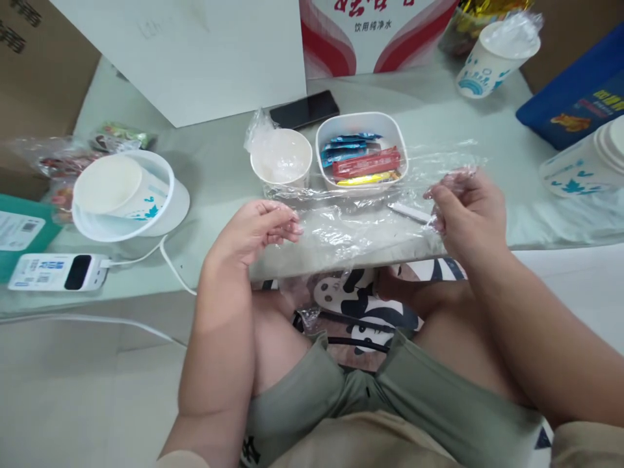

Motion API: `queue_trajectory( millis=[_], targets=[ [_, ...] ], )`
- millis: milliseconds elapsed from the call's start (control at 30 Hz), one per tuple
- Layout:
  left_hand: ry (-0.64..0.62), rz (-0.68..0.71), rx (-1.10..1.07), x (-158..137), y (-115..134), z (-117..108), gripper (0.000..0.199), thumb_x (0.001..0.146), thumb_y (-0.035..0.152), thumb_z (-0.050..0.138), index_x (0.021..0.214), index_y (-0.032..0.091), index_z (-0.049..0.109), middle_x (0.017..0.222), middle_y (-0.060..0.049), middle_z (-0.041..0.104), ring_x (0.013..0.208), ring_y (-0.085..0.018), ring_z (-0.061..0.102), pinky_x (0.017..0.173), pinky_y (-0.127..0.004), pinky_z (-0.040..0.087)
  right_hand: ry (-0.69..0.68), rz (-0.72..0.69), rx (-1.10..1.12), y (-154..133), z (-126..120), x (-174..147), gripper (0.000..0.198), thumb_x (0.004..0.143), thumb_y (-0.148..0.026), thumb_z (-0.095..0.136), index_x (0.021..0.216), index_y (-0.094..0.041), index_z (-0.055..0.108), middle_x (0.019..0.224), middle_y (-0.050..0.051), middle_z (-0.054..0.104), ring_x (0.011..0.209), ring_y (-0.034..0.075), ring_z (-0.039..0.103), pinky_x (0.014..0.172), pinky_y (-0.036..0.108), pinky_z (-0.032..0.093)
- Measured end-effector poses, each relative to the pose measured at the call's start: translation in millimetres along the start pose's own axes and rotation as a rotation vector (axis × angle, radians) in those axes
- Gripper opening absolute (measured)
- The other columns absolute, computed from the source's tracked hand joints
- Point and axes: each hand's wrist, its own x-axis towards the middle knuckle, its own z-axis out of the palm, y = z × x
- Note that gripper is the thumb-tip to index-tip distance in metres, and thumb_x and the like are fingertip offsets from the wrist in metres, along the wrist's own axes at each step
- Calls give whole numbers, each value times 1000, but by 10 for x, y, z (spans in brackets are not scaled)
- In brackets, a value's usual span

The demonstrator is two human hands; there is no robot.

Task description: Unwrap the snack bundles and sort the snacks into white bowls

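A sheet of clear plastic wrap [336, 227] stretches between my two hands, over the table's front edge. My left hand [260, 231] pinches its left side, just in front of a paper cup [283, 159] with crumpled plastic in it. At the right end, my right hand [465, 211] has its fingers closed on the wrap. A slim white stick-like object [410, 213] lies by the right fingertips; whether they touch it I cannot tell. Behind the wrap stands a white square bowl [402, 140] holding blue, red and yellow packets [365, 162].
A black phone [307, 110] lies behind the cup. On the left are a white tub [178, 201] holding a paper cup [117, 188], and a white device [58, 272] with a cable. More paper cups [497, 58] and a blue bag [580, 97] stand right; boxes [195, 52] line the back.
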Motion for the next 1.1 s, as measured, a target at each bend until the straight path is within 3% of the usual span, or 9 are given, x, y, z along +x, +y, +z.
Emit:
queue_trajectory(
  millis=[133,233,333,400,500,600,700,867,1100],
  targets=[
    [125,204,-46,6,7,58,16,78,29,78,77,18,67,70,-5,75,58,-14,71,47,-19,50,-110,241,216,16,-17,18,39,64,-50,88,89,-25,71,87,0,75,61,10,63,50,24,52],
    [190,284,-72,49,-16,70,16,84,35,76,86,21,66,66,-1,73,51,-13,69,42,-18,46,-221,232,210,11,-3,-18,43,52,-48,96,77,-24,72,96,1,77,91,15,72,78,27,61],
    [273,373,-10,85,-47,59,17,87,39,74,92,25,66,54,5,64,37,-9,56,33,-18,34,-260,200,112,-19,0,-58,39,61,-47,94,77,-23,68,79,0,74,69,13,70,62,25,58],
    [320,424,40,95,-57,41,18,89,42,72,95,26,66,45,9,54,30,-7,46,31,-18,26,-282,243,51,-42,-15,-66,38,71,-50,88,88,-23,68,62,-3,67,44,10,58,41,23,45],
    [312,431,5,75,-41,5,25,88,46,72,101,27,64,43,11,51,30,-7,45,32,-18,29,-303,290,21,-64,-49,-50,38,80,-50,81,103,-25,65,48,-8,56,30,8,41,31,22,28],
    [98,289,-6,20,-6,-28,39,78,43,79,109,25,64,52,6,64,39,-12,60,37,-19,41,-297,289,107,-71,-79,-15,37,82,-46,78,110,-30,61,44,-11,48,28,8,33,30,23,22],
    [-46,216,34,-16,14,-31,37,69,32,84,100,21,67,55,3,69,42,-14,64,37,-19,42,-284,245,196,-72,-107,21,28,82,-41,78,102,-32,60,44,-12,44,31,9,33,33,24,24],
    [105,352,-141,6,26,6,20,76,27,79,79,22,61,59,4,70,43,-9,63,39,-15,44,-311,129,225,-82,-150,31,27,76,-42,83,79,-29,60,54,-7,55,41,10,44,43,27,36],
    [83,368,-251,-12,49,-25,21,80,27,75,66,19,62,70,1,72,53,-9,67,50,-18,52,-378,-52,105,-45,-251,-1,21,71,-39,80,62,-28,64,70,0,62,59,14,53,56,33,44]
  ],
)
